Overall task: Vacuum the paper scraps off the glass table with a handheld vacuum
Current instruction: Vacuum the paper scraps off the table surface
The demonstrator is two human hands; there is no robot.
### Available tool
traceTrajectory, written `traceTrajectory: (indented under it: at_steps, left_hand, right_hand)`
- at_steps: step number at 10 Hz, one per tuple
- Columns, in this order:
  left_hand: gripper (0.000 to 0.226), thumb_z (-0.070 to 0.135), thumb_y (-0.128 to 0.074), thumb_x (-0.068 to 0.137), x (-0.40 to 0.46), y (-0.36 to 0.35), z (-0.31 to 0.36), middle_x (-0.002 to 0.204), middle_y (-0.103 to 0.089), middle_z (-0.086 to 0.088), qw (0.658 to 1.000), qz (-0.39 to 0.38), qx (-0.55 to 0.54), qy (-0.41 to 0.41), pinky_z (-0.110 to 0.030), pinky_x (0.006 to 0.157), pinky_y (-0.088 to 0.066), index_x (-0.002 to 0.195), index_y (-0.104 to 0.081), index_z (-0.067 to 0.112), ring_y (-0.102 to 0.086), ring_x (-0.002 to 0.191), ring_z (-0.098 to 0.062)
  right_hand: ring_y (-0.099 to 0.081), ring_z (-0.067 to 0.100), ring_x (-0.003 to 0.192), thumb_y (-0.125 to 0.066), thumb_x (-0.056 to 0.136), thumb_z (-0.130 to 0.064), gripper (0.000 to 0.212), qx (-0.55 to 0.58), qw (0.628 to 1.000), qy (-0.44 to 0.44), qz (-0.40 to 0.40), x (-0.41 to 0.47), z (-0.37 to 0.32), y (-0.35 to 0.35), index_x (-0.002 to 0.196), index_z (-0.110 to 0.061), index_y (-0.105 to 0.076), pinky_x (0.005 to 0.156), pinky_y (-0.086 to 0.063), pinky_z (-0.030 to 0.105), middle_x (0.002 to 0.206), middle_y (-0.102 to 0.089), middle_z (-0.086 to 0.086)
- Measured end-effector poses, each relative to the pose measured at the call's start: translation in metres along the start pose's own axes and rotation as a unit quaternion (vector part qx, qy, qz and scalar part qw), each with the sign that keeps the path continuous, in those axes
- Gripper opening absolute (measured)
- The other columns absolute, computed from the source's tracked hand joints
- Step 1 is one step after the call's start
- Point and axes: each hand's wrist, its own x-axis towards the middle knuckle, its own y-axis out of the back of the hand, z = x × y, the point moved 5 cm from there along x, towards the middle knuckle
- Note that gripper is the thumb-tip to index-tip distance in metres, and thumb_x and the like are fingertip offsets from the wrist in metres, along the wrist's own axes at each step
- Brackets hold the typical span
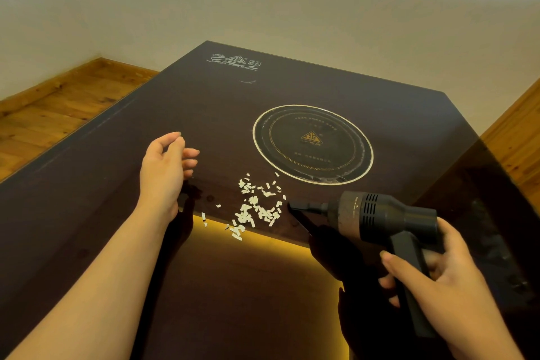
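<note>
My right hand (438,275) grips the handheld vacuum (380,218), nozzle at the paper scraps (254,207) near edge; left hand (166,166) loosely open, empty, hovering over the counter (87,199). Best, I judge, to sweep low and slow leftward; fast passes may scatter scraps.

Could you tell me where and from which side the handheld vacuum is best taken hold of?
By the pistol-style handle under the rear of the handheld vacuum, coming from behind and below, as the right hand grips it now. The handle angles down and back from the barrel, leaving the side vents uncovered and the narrow nozzle pointing at the paper scraps.
</note>
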Motion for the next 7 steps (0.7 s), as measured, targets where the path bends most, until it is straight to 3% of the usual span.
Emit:
traceTrajectory:
  at_steps: [1,3,4,5,7]
  left_hand:
    - [0.018,0.025,-0.044,0.098,0.000,0.000,-0.001,0.084,-0.065,0.005,1.000,0.002,0.001,0.000,-0.018,0.059,-0.046,0.113,-0.052,0.029,-0.058,0.067,-0.003]
    - [0.018,0.025,-0.043,0.097,0.001,0.001,-0.001,0.084,-0.066,0.005,1.000,0.004,0.002,0.000,-0.019,0.060,-0.046,0.113,-0.053,0.029,-0.058,0.068,-0.004]
    - [0.018,0.025,-0.043,0.097,0.001,0.000,-0.001,0.085,-0.066,0.005,1.000,0.005,0.003,0.000,-0.019,0.060,-0.045,0.112,-0.052,0.029,-0.059,0.068,-0.004]
    - [0.018,0.025,-0.044,0.097,0.001,0.000,-0.001,0.086,-0.066,0.004,1.000,0.003,0.004,0.001,-0.020,0.062,-0.045,0.112,-0.052,0.029,-0.059,0.070,-0.005]
    - [0.017,0.025,-0.044,0.097,0.000,0.001,-0.001,0.085,-0.066,0.005,1.000,0.003,0.002,-0.002,-0.019,0.061,-0.045,0.110,-0.053,0.030,-0.059,0.068,-0.004]
  right_hand:
    - [-0.072,0.016,0.060,-0.075,0.071,-0.008,0.080,0.000,1.000,0.006,0.002,0.002,-0.001,-0.001,0.130,-0.042,-0.034,0.049,-0.054,0.034,0.076,-0.072,0.004]
    - [-0.072,0.015,0.061,-0.075,0.071,-0.011,0.079,-0.007,1.000,0.017,-0.008,0.005,-0.003,-0.003,0.129,-0.044,-0.033,0.049,-0.054,0.034,0.075,-0.072,-0.012]
    - [-0.072,0.015,0.061,-0.075,0.071,-0.012,0.078,-0.013,1.000,0.021,-0.010,0.007,-0.002,-0.004,0.129,-0.043,-0.033,0.049,-0.055,0.034,0.076,-0.073,-0.009]
    - [-0.072,0.017,0.060,-0.075,0.071,-0.011,0.075,-0.012,1.000,0.026,-0.004,0.009,-0.001,-0.004,0.126,-0.044,-0.036,0.048,-0.055,0.034,0.074,-0.072,0.003]
    - [-0.071,0.013,0.060,-0.075,0.072,-0.013,0.068,-0.017,0.999,0.042,-0.007,0.012,-0.007,-0.009,0.109,-0.051,-0.032,0.044,-0.053,0.027,0.080,-0.070,0.005]
